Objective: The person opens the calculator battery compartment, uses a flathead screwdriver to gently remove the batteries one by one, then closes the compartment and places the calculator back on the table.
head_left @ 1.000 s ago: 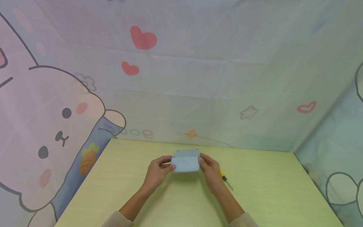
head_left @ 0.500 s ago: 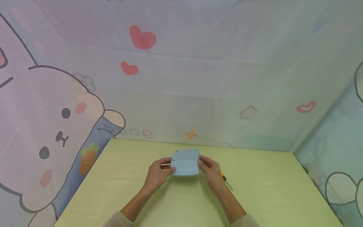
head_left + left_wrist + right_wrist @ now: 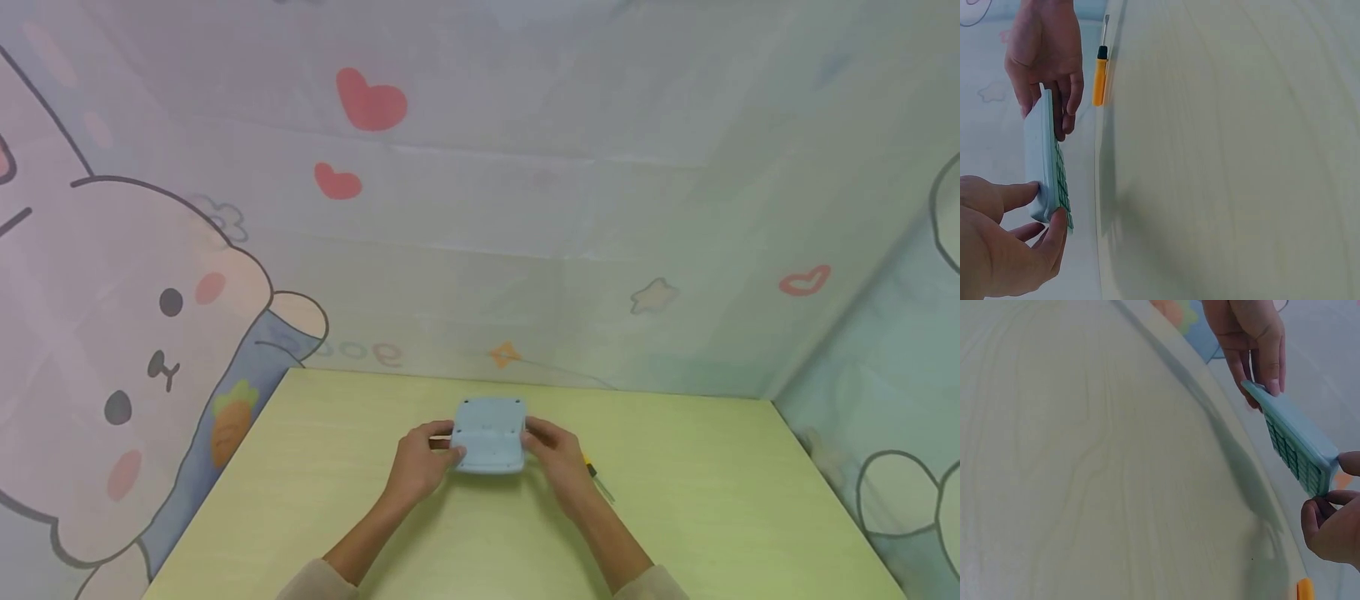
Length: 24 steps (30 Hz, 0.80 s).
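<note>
A light blue calculator (image 3: 489, 435) is held over the table with its back up, and small dark screw holes show near the corners. Its green-blue keys (image 3: 1291, 453) face downward in the right wrist view. My left hand (image 3: 418, 462) pinches the left edge, thumb on the back and fingers beneath. On the opposite edge, my right hand (image 3: 558, 458) grips it the same way. In the left wrist view the calculator (image 3: 1039, 156) is seen edge-on, with its shadow falling on the tabletop.
A screwdriver (image 3: 1100, 78) with a yellow and black handle lies on the pale yellow table (image 3: 712, 492), right beside my right hand. Behind the table's far edge hangs a printed cloth (image 3: 570, 208) with hearts and a rabbit.
The calculator has tilted so that more of its back faces the head camera, and its near edge has come lower. Both hands keep hold of it and have shifted slightly with it.
</note>
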Motion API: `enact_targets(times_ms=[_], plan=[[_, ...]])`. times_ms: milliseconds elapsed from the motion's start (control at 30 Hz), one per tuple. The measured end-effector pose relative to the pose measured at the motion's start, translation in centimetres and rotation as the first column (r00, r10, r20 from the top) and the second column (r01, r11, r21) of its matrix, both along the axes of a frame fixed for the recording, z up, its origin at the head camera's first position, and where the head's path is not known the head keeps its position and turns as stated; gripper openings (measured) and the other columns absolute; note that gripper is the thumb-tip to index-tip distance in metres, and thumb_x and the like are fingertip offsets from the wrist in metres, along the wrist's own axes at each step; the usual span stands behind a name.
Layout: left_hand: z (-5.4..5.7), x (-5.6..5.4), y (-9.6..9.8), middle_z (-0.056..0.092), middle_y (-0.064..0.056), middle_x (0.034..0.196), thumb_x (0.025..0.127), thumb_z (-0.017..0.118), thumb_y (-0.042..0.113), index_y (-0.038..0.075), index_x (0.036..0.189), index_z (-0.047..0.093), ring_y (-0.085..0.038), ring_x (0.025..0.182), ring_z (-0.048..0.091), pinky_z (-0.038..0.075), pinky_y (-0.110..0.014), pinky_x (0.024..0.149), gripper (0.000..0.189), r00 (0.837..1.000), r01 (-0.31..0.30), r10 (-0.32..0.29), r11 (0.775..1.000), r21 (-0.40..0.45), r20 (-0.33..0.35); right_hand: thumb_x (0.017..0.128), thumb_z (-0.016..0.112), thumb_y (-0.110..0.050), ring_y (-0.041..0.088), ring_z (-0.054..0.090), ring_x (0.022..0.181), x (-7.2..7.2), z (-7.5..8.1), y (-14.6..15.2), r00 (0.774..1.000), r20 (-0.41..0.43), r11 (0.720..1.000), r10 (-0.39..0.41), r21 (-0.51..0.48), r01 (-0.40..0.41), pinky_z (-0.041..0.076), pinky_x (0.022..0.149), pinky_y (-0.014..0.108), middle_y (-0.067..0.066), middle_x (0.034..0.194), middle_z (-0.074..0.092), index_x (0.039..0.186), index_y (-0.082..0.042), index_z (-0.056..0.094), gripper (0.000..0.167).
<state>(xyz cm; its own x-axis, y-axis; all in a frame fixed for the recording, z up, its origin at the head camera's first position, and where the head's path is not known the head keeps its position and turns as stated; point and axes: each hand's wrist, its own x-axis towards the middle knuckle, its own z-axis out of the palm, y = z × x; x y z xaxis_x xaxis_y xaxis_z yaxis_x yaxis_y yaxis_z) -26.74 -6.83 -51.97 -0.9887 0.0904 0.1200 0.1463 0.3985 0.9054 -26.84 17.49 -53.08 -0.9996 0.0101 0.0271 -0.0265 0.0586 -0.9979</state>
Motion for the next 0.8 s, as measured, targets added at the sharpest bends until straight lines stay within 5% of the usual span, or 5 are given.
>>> enact_targets(times_ms=[800], plan=[[-0.9,0.3,1.1,0.064,-0.026,0.133,0.097,0.078,0.016,-0.009,0.135,0.065,-0.038,0.114,0.070,0.061,-0.043,0.083,0.047,1.000,-0.016,0.016,0.999,-0.038,0.021,0.106,0.064,-0.009,0.026,0.064,0.117,0.1,-2.2,0.7,0.999,0.032,0.989,0.010,0.145,-0.015,0.056,0.095,0.041,0.023,0.139,0.064,0.143,0.008,0.060,0.041]])
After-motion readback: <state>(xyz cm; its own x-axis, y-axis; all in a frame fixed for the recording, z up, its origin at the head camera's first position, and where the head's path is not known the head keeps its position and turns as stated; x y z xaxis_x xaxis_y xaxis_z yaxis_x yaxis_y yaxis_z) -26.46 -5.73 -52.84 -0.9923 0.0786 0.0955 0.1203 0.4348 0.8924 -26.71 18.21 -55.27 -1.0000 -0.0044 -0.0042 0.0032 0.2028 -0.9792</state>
